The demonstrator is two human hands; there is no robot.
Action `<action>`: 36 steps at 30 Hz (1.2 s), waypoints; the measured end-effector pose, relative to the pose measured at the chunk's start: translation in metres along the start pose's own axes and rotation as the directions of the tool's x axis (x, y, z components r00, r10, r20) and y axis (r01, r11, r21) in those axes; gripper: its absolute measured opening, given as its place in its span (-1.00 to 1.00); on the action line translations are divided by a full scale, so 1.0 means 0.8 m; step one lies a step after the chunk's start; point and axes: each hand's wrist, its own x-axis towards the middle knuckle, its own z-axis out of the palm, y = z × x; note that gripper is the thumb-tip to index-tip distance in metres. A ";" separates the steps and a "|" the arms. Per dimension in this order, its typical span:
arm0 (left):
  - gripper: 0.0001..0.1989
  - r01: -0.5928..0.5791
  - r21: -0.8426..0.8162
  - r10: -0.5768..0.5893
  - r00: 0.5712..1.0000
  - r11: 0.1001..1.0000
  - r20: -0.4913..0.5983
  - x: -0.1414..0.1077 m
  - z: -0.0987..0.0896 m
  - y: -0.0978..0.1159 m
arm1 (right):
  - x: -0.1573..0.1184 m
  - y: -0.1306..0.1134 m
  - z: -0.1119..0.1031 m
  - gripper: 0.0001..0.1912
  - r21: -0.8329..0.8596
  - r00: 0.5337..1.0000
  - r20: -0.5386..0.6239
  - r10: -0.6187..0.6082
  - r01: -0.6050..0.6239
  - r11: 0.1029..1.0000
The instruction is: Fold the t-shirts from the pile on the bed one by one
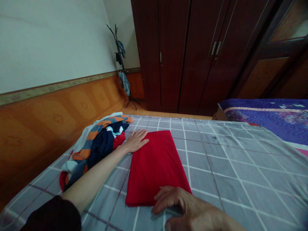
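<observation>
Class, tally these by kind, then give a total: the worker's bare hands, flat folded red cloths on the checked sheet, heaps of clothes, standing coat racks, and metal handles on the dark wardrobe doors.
Left hand and right hand: 2
Folded red cloth: 1
Heap of clothes: 1
Coat rack: 1
Metal handles: 3
Total: 8

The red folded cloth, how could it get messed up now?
The left hand at the far-left corner of the red folded cloth might drag it crooked. The right hand, curled at the near edge, could wrinkle it. The left forearm might brush the heaped clothes beside it.
</observation>
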 end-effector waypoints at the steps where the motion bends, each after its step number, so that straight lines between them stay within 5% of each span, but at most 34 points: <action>1: -0.34 0.030 0.007 -0.030 0.999 1.000 -0.010 0.001 0.002 -0.011 | 0.001 -0.002 0.000 -0.63 -0.002 1.000 0.003 0.003 -0.003 1.000; 4: -0.38 0.054 0.029 -0.053 0.998 0.998 -0.036 -0.001 0.002 -0.032 | 0.001 -0.006 0.000 -0.64 0.001 1.000 -0.009 0.011 -0.011 1.000; 7: -0.41 0.106 0.058 -0.100 0.990 0.993 -0.099 -0.015 -0.009 -0.022 | 0.000 -0.008 -0.001 -0.64 0.001 1.000 -0.015 0.024 -0.024 1.000; 9: -0.41 0.057 0.070 -0.047 0.989 0.996 -0.142 -0.032 -0.019 0.007 | 0.000 -0.008 0.000 -0.64 0.000 0.999 -0.007 0.034 -0.034 0.999; 11: -0.44 -0.129 0.061 0.136 0.982 0.990 -0.131 -0.054 -0.027 0.048 | -0.001 -0.008 0.000 -0.64 -0.010 0.999 0.004 0.046 -0.046 0.999; 14: -0.42 -0.388 -0.036 0.389 0.921 0.921 0.001 -0.085 -0.029 0.107 | -0.002 -0.008 0.000 -0.64 -0.046 0.999 0.006 0.039 -0.039 0.998; 17: -0.42 -0.425 -0.136 0.439 0.894 0.895 0.092 -0.104 -0.023 0.129 | -0.003 -0.009 -0.001 -0.66 -0.065 0.999 0.016 0.030 -0.029 0.997; 26: -0.35 -0.086 -0.156 0.097 0.993 0.984 0.066 -0.117 -0.004 0.042 | -0.007 -0.001 -0.001 -0.64 -0.113 1.000 0.011 0.022 -0.021 0.993; 29: -0.36 0.051 -0.134 -0.047 0.998 0.990 0.030 -0.102 -0.003 0.026 | -0.007 0.002 -0.001 -0.62 -0.125 1.000 0.021 0.022 -0.020 0.992; 33: -0.38 0.046 -0.073 -0.047 0.999 0.996 -0.012 -0.068 -0.010 0.015 | -0.005 0.000 0.000 -0.63 -0.136 1.000 0.017 0.025 -0.023 0.990; 36: -0.39 0.148 -0.007 -0.148 0.989 0.989 0.018 -0.047 -0.017 0.003 | -0.003 -0.004 0.000 -0.64 -0.144 1.000 0.008 0.023 -0.021 0.989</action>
